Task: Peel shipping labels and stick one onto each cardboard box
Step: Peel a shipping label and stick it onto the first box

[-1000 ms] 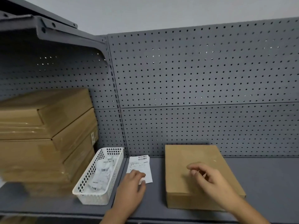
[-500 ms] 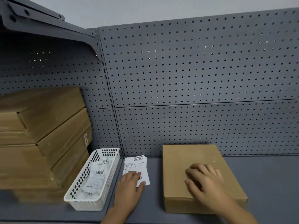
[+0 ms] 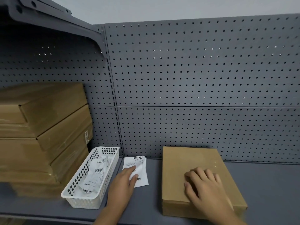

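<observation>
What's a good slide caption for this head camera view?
Left hand pressing loose shipping labels on the shelf, right hand resting on a cardboard box, white basket of barcoded slips alongside.

Left hand flat on loose shipping labels on the shelf. Right hand rests on top of the cardboard box. White basket of labels sits beside the stacked boxes.

Grey pegboard panel behind a grey metal shelf

Bare shelf right of cardboard box; at left, basket, seemingly against stacked boxes.
</observation>
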Demonstrator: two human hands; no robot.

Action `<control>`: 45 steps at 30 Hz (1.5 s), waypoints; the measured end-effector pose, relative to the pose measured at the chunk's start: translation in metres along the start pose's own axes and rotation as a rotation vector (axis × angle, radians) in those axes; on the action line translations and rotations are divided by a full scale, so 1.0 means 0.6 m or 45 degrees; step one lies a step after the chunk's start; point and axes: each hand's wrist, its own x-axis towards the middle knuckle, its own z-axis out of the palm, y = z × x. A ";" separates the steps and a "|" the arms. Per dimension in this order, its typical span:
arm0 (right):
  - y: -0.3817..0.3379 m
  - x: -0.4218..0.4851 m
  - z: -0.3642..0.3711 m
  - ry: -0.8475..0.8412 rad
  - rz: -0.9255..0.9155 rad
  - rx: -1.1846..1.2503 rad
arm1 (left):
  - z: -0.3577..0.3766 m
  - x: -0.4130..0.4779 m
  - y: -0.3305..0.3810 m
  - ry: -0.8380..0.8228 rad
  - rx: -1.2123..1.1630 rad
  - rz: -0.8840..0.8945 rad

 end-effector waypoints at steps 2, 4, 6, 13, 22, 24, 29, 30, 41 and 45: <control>-0.001 0.000 -0.001 0.009 0.004 -0.003 | -0.006 -0.005 0.006 0.057 -0.021 0.013; -0.001 0.001 -0.001 0.013 0.006 -0.009 | -0.010 -0.010 0.011 0.065 -0.027 0.021; 0.000 0.001 0.002 0.009 0.010 -0.011 | -0.013 -0.016 0.013 0.033 -0.029 0.014; 0.003 0.002 0.004 -0.029 0.041 0.009 | -0.020 -0.023 0.015 -0.219 0.111 -0.024; 0.001 0.003 -0.005 -0.070 0.051 0.016 | -0.054 -0.027 -0.012 -0.306 0.039 0.209; 0.000 0.003 -0.008 -0.095 0.067 0.020 | -0.058 -0.027 0.002 -0.004 -0.095 0.154; -0.005 0.005 -0.024 -0.184 0.102 0.098 | -0.091 -0.024 0.112 0.427 -0.230 0.291; -0.002 0.005 -0.026 -0.202 0.113 0.152 | -0.093 -0.025 0.133 0.447 -0.200 0.374; -0.053 0.026 -0.107 0.027 0.386 1.739 | -0.023 -0.071 0.251 -0.015 -0.170 0.569; -0.047 0.017 -0.108 0.057 0.378 1.760 | -0.019 -0.088 0.261 -0.190 -0.382 0.458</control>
